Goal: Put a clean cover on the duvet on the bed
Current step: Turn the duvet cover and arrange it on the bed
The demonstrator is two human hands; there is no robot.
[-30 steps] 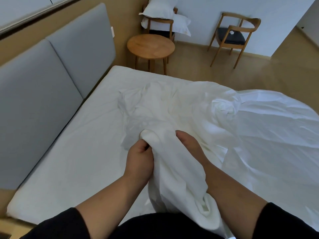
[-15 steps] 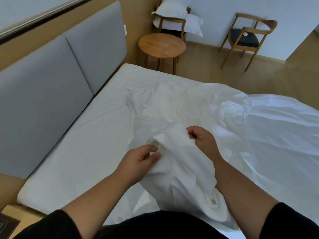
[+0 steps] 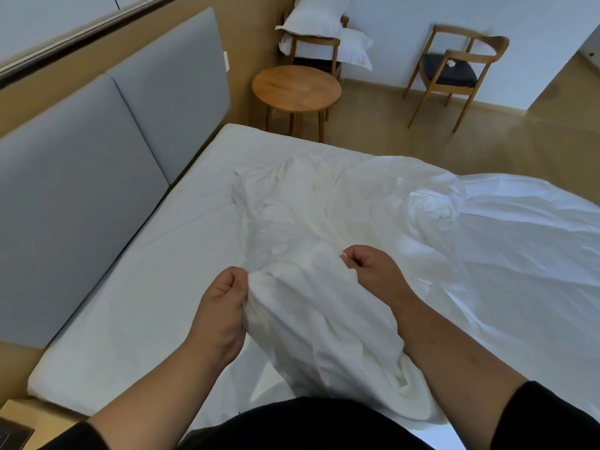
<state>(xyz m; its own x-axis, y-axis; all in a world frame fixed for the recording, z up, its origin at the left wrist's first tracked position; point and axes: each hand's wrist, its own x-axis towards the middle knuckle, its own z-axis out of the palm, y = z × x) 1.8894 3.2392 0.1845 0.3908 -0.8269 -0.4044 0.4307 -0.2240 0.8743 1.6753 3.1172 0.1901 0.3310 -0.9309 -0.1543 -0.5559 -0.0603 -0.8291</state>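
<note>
A crumpled white duvet cover (image 3: pixel 311 222) lies in a heap on the middle of the bed (image 3: pixel 136 287) and runs toward me. Its near end is bunched between my hands. My left hand (image 3: pixel 220 306) grips the left side of that bunch with curled fingers. My right hand (image 3: pixel 373 271) pinches the fabric's right side, fingers curled. A smoother white duvet (image 3: pixel 519 241) spreads over the right half of the bed. Where the cover's opening is I cannot make out.
A grey padded headboard (image 3: pixel 97 164) runs along the left. Beyond the bed stand a round wooden table (image 3: pixel 295 89), a chair stacked with pillows (image 3: pixel 318 27) and an empty wooden chair (image 3: pixel 454 69). A nightstand corner (image 3: pixel 19 420) is at lower left.
My hands have moved apart along the bunched fabric, spreading it between them. The left hand has closed tighter on the cloth. The view has shifted a little to the left.
</note>
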